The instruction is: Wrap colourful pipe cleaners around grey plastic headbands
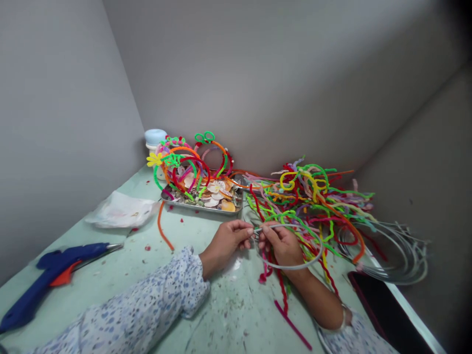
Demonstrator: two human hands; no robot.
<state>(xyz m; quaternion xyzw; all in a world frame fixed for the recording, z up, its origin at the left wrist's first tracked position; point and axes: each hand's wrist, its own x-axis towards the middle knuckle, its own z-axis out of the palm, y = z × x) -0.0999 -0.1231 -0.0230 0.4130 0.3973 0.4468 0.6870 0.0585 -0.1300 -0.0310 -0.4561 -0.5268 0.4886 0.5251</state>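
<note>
A thin grey headband hoop (296,267) is held between my two hands above the table. My left hand (233,238) is closed, its thumb and finger pinching at the hoop's left side. My right hand (283,247) is closed on the hoop just beside it, and the band curves around that wrist. A small bit of green shows between the fingertips, too small to make out. Under and behind my right hand spreads a tangled heap of coloured pipe cleaners (308,189). A loose purple pipe cleaner (293,325) lies in front of it.
A metal tray (201,209) of shells stands at the back, with pipe-cleaner-wrapped headbands (191,160) on it. Behind is a blue-lidded container (155,136). A blue glue gun (55,275) and plastic bag (121,210) lie left; more grey hoops (409,260) and a phone (387,312) right.
</note>
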